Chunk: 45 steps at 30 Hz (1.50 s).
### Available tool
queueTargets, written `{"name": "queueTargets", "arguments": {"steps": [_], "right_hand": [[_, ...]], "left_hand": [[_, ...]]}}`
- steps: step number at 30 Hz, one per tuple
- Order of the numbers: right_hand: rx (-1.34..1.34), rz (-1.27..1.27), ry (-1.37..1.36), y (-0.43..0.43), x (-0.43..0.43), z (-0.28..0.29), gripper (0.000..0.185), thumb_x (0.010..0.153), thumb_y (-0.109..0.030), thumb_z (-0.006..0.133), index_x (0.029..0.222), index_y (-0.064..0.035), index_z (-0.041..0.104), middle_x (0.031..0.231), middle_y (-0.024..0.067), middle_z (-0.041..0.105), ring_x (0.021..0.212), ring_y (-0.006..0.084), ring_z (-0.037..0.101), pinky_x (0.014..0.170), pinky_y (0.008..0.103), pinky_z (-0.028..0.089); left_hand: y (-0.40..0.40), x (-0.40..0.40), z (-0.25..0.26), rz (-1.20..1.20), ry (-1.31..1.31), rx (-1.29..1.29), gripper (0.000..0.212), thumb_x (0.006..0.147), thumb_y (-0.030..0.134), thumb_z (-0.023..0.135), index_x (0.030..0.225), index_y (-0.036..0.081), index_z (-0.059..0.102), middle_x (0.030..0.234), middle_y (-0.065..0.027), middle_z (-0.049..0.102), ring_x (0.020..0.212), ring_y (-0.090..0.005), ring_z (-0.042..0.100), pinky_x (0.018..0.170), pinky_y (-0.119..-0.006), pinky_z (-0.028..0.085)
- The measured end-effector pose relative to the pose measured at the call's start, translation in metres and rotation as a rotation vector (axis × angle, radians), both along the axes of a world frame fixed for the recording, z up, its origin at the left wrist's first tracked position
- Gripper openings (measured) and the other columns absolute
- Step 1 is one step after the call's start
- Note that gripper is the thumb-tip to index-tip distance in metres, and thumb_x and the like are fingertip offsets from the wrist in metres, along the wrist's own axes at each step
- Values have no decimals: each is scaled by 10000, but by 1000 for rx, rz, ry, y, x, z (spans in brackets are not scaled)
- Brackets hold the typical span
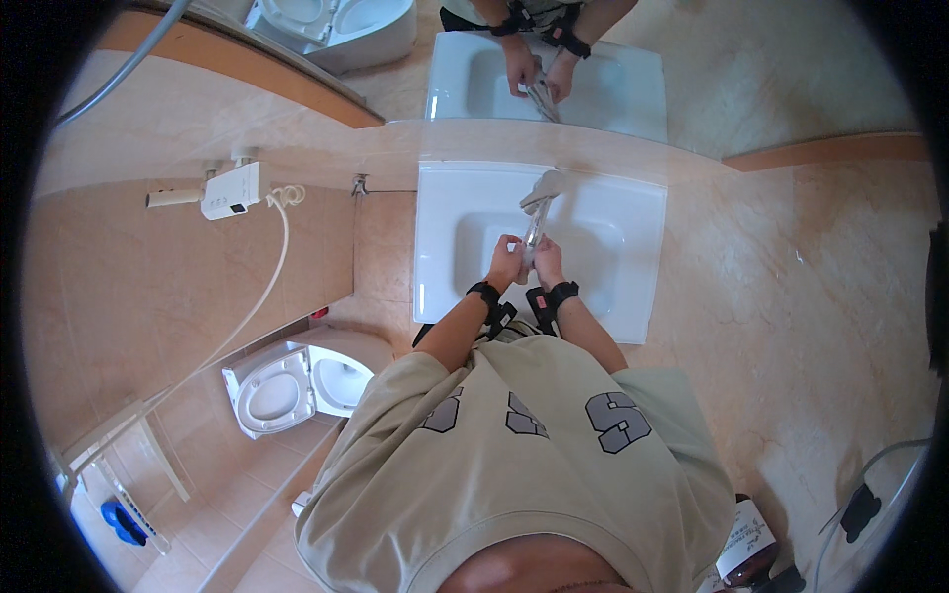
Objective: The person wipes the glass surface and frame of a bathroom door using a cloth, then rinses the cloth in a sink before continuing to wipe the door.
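At the white washbasin (437, 244), both my hands are close together over the bowl. My left hand (507, 261) has its fingers curled in toward the middle, and my right hand (549, 261) faces it from the other side. Between them is a small pale, soft-looking thing (528, 271), partly covered by my fingers; its kind is unclear. A shiny tap spout (535, 222) reaches from the basin's back edge down to my fingers. The tap's broad grey top (543, 190) rises behind it. Whether water runs is hard to see.
Behind the basin, a mirror (741, 74) reflects the hands and basin. To the left stands a toilet (274, 400) with its lid raised. A white wall-mounted unit (233, 193) carries a pale hose (274, 282). A labelled bottle (749, 545) is at lower right.
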State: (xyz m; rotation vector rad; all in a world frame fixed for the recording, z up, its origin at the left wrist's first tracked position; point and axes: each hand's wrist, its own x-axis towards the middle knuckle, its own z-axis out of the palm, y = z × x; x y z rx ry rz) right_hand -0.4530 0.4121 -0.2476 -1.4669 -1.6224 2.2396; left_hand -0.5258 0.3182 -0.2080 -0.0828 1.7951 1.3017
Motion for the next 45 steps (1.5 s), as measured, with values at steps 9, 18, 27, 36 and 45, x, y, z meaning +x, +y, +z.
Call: {"name": "queueTargets", "arguments": {"steps": [9, 18, 27, 36, 45], "right_hand": [[-86, -212, 437, -2, 10, 18, 276, 1020, -216, 429, 1241, -62, 491, 1049, 80, 594, 869, 159, 606, 734, 304, 523], [236, 161, 205, -25, 1, 80, 251, 997, -223, 471, 1077, -9, 574, 905, 117, 615, 764, 137, 625, 566, 311, 509], [-65, -143, 75, 9, 2, 26, 506, 1007, -448, 398, 944, -11, 645, 742, 65, 670, 615, 159, 604, 553, 310, 483], [-375, -43, 262, 10, 2, 24, 344, 993, -356, 457, 1183, -89, 561, 1072, 61, 606, 886, 181, 595, 765, 314, 492], [-213, -122, 352, -12, 2, 41, 133, 946, -153, 548, 1012, -39, 568, 961, 37, 601, 853, 123, 580, 757, 271, 478]], "left_hand": [[-1, -4, 26, 8, -618, -66, 439, 985, 465, 313, 1280, 158, 422, 1211, -129, 551, 928, -372, 633, 757, -534, 538], [-21, 5, -40, -141, 339, 10, 257, 988, 251, 388, 1016, 25, 509, 765, -90, 578, 684, -239, 627, 568, -476, 571], [-4, -4, 41, -24, -300, 244, 235, 981, 122, 442, 1205, 76, 389, 961, -134, 590, 667, -232, 649, 593, -403, 614], [-19, -6, 43, 60, -526, 483, 462, 973, 144, 494, 1380, 221, 290, 1290, -106, 491, 1132, -321, 541, 910, -581, 476], [-4, -10, 46, -21, -236, -42, 388, 998, 414, 408, 1231, 109, 356, 1040, -144, 590, 908, -297, 645, 620, -502, 556]]}}
